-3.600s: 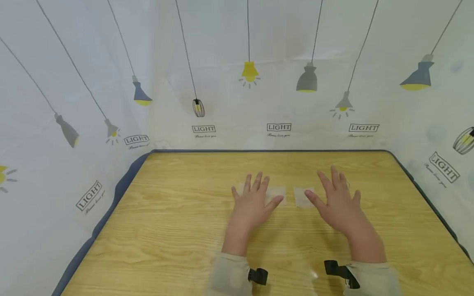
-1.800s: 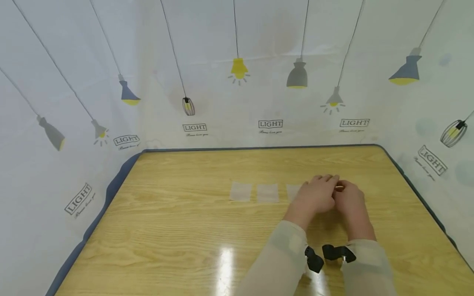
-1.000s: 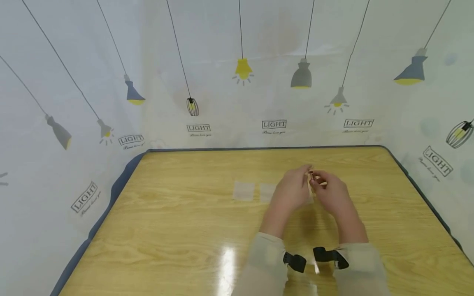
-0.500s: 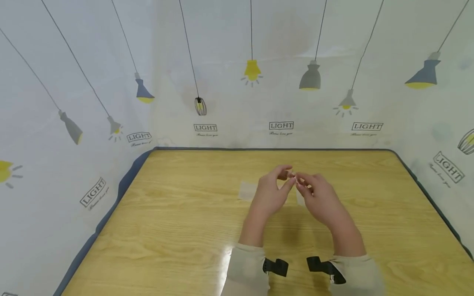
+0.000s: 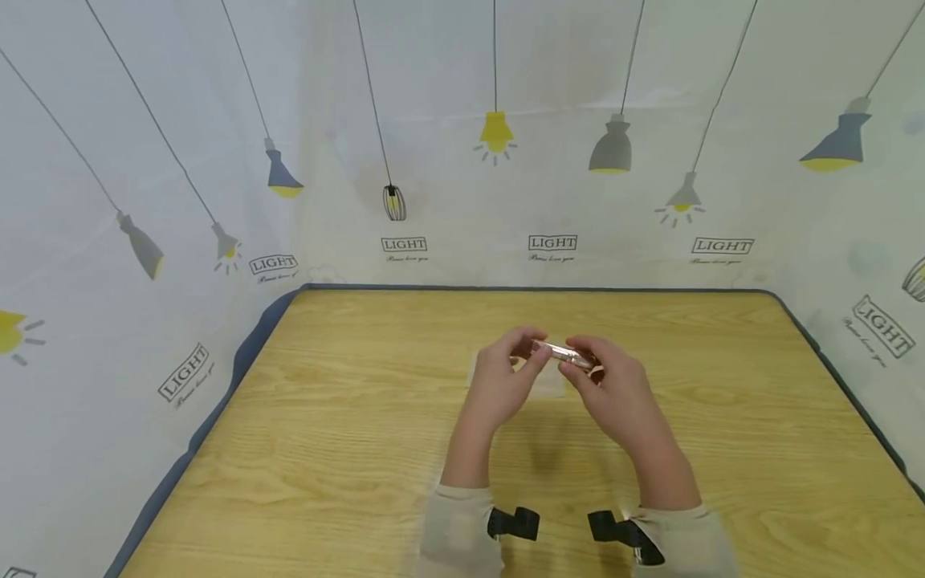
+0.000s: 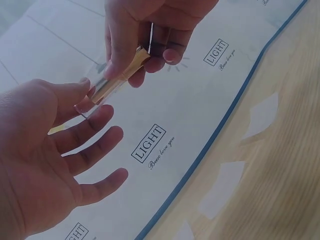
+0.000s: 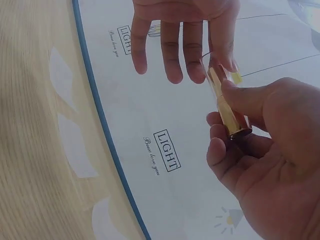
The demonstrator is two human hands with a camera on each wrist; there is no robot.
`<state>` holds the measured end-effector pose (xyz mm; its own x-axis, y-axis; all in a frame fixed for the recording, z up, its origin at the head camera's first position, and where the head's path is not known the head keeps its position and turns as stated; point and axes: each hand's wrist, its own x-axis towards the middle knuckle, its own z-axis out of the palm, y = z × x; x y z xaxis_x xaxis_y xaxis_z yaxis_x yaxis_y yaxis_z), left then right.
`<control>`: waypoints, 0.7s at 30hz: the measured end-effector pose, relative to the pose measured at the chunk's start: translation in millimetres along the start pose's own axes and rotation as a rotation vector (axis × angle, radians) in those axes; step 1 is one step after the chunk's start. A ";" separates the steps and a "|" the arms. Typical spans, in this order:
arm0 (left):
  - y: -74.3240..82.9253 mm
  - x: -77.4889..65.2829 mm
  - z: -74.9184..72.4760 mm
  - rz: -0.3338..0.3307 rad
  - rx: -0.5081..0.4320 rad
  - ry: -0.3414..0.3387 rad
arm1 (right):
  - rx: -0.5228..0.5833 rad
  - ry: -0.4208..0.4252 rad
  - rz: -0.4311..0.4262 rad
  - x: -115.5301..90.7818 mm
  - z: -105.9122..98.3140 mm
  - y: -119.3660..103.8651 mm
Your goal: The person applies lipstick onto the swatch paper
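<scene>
A slim gold lipstick tube point(image 5: 560, 352) with a clear cap lies crosswise between both hands, raised above the table. My left hand point(image 5: 499, 387) pinches its clear end between thumb and index finger. In the left wrist view, the other fingers of that hand spread loosely away from the lipstick tube point(image 6: 121, 76). My right hand point(image 5: 616, 392) grips the gold base with thumb and curled fingers. The dark round bottom of the lipstick tube point(image 7: 229, 115) shows past its fingers in the right wrist view.
Several whitish, see-through squares lie in a row on the wooden table point(image 5: 325, 449); one square point(image 5: 547, 387) shows partly behind the hands. In the right wrist view a square point(image 7: 75, 145) lies near the blue table edge. A lamp-printed curtain point(image 5: 448, 185) surrounds the table.
At first the hands were spread over the squares. They then came together at the right, and have since moved left with the lipstick tube, drawing slightly apart so it shows.
</scene>
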<state>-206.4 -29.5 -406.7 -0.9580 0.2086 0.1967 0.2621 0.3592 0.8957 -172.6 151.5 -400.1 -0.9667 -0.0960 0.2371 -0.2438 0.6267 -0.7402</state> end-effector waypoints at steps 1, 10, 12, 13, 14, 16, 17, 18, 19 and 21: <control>-0.6 -0.3 -0.4 0.000 -0.006 -0.002 | 0.002 0.006 0.001 -0.3 0.2 -0.6; -3.9 -2.9 -1.7 0.009 -0.051 -0.027 | 0.020 0.057 0.003 -2.1 4.3 -1.8; -4.3 -2.9 -1.5 0.013 -0.055 -0.027 | 0.028 0.081 -0.014 -2.4 5.9 -2.0; -3.9 -2.6 -1.5 0.017 -0.057 -0.026 | 0.029 0.094 -0.030 -2.3 6.2 -2.1; -3.7 -2.6 -1.6 0.019 -0.062 -0.025 | 0.029 0.103 -0.045 -2.4 6.6 -2.1; -3.8 -3.1 -1.6 0.025 -0.071 -0.027 | 0.026 0.121 -0.070 -3.4 7.3 -2.1; -4.2 -3.7 -1.7 0.025 -0.076 -0.029 | 0.022 0.127 -0.079 -4.3 7.7 -2.0; -4.8 -4.6 -1.8 0.025 -0.082 -0.031 | 0.017 0.129 -0.086 -5.4 8.1 -1.8; -5.6 -6.2 -2.0 0.022 -0.083 -0.034 | 0.013 0.128 -0.090 -6.7 8.8 -1.4; -7.8 -9.2 -2.8 0.022 -0.082 -0.037 | 0.009 0.122 -0.093 -9.5 10.0 -1.4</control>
<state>-199.9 -36.8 -414.4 -0.9469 0.2492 0.2033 0.2712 0.2792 0.9211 -163.9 143.7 -407.6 -0.9234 -0.0585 0.3795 -0.3333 0.6124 -0.7168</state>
